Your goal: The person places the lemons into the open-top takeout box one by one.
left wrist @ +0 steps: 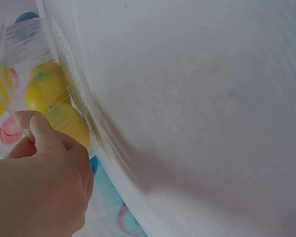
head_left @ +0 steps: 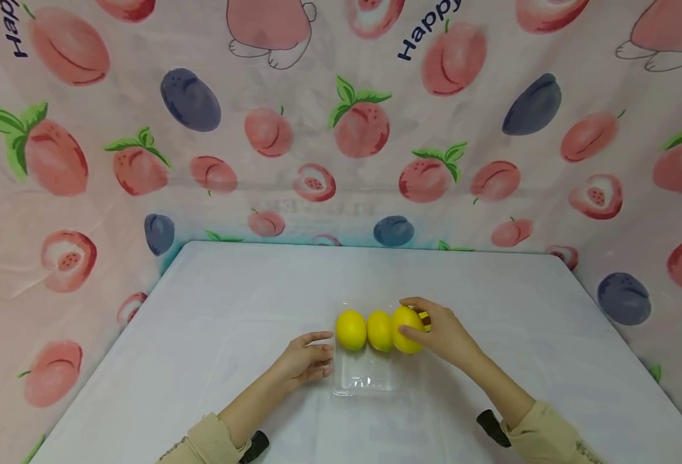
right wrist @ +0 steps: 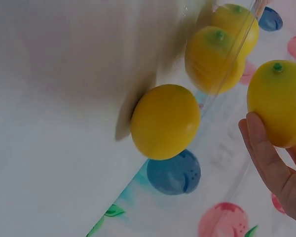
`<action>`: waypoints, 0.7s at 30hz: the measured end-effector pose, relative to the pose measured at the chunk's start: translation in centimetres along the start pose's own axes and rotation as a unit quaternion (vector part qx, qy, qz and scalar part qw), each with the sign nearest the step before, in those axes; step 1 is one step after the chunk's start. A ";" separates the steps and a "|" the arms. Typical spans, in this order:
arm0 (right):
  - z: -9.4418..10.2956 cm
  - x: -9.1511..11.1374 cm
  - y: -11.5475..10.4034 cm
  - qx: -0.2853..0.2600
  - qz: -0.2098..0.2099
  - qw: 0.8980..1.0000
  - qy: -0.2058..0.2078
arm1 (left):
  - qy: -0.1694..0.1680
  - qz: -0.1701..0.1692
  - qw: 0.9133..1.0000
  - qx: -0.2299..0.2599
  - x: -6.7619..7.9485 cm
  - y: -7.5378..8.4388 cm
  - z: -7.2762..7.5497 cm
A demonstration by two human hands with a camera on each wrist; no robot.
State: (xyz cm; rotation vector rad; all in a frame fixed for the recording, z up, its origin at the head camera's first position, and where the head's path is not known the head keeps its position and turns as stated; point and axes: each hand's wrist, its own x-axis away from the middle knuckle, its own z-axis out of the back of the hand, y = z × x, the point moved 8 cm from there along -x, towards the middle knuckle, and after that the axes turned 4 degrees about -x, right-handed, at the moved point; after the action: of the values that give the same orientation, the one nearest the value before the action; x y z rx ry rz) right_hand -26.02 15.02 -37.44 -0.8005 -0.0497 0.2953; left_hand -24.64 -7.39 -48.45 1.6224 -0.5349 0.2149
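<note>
"Backdrop [head_left: 480,135] first: pale cloth printed with peaches and blue fruit, rising beyond the white table [head_left: 248,283]."

"And on that table?"

"Clear container [head_left: 364,380], lying flat between both hands."

"Hands next, starting with the left?"

"Left hand [head_left: 303,361] at the container's left side, thumb and fingertips pinching the rim. Right hand [head_left: 442,332] by the container's right side, thumb and fingers curved round a lemon, gripping it."

"Any more lemons?"

"Four in all. Held lemon [right wrist: 276,103] raised off the table. Paired lemons [head_left: 351,330] inside the container, side by side in its far half. Loose lemon [right wrist: 165,122] on the table just outside the container, mostly hidden behind the right hand in the head view."

"Smallest detail?"

"Green nub [right wrist: 277,67] on the held lemon, pointing away from the fingers."
</note>
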 end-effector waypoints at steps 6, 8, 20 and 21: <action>-0.9 0.0 -0.4 -0.009 0.009 1.000 -0.007 | 0.000 0.002 1.000 0.002 0.1 0.1 -0.1; -1.2 -0.1 -0.5 -0.014 0.012 1.000 -0.010 | 0.003 0.003 1.000 0.003 0.0 0.2 -0.1; -3.1 -0.6 -1.4 -0.024 0.006 0.999 -0.021 | 0.009 -0.001 1.000 0.006 -0.1 0.0 0.1; -3.3 -0.6 -1.4 -0.025 0.005 0.999 -0.023 | 0.009 -0.002 1.000 0.007 -0.1 -0.1 0.1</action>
State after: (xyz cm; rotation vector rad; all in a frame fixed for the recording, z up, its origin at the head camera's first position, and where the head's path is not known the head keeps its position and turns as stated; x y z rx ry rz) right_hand -25.75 11.60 -38.67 -0.8444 -0.0964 0.3237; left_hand -24.67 -7.45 -48.54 1.6328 -0.5180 0.2298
